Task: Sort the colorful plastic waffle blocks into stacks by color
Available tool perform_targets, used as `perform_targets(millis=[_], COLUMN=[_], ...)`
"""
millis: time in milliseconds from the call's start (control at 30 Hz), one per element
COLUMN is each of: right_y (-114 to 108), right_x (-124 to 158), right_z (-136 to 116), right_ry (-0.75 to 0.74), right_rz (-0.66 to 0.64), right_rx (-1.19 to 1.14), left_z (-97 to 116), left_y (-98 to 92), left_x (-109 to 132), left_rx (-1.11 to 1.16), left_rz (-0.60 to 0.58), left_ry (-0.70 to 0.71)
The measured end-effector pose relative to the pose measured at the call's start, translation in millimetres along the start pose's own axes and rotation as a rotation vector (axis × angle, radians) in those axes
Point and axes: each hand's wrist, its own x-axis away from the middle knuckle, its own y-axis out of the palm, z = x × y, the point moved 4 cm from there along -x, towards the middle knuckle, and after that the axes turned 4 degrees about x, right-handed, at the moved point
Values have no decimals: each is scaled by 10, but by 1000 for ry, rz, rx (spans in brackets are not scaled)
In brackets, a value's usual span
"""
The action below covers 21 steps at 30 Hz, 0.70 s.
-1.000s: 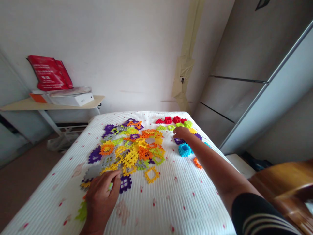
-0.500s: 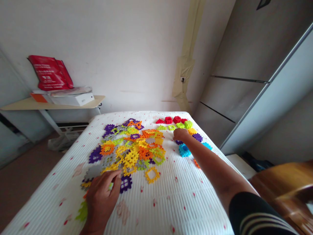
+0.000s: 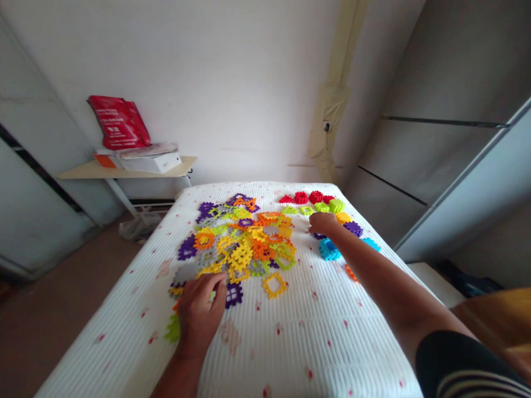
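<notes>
My left hand [image 3: 203, 301] rests at the near left edge of a mixed pile of toothed plastic building pieces [image 3: 243, 257]. Its fingers are curled and their tips hidden. Close beside it lie a purple window piece [image 3: 234, 296], a grey piece [image 3: 185, 273] and a lime-green piece [image 3: 172, 330]. My right hand [image 3: 323, 223] reaches out to the sorted pieces, closed and knuckles up; whatever it holds is out of sight. Around it are yellow pieces [image 3: 343, 218], purple pieces [image 3: 353, 229], lime-green pieces [image 3: 322, 207] and a blue stack [image 3: 329, 250].
Red pieces [image 3: 301, 198] line the far right. A yellow square frame [image 3: 274, 285] lies apart from the pile. Everything rests on a white ribbed bed cover [image 3: 290, 354]. Grey cabinets [image 3: 409, 160] stand right; a small table [image 3: 87, 169] with a red bag [image 3: 118, 124] stands left.
The view has turned left, so the whole scene sits further right. Both hands stay at nearly the same places on the bed, the right one still among the sorted pieces.
</notes>
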Motion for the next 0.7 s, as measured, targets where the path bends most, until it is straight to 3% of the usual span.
perform_targets(millis=[167,267,333,400,533,700], right_y=[-240,-276,-219,-116,126,349], right_x=[277,667,1003,1300,1631,1681], right_z=[-312,-762,-1100,-1378,-1774,-1992], right_ry=[-117,-417,-685,-833,-942,-956], right_rz=[138,212,222,238,333,470], right_rx=[-33,-171,-292,-329,-231,-135], left_z=[-35,-86,-105,-111,-103,-119], left_y=[-18,-48,-62,-68,-72,-70], left_x=[2,20,28,32,29,32], left_rx=[52,92,111,130,141,116], left_rz=[20,75,92,88,70,74], left_ry=[-167,-289,-329,-344,-315,-259])
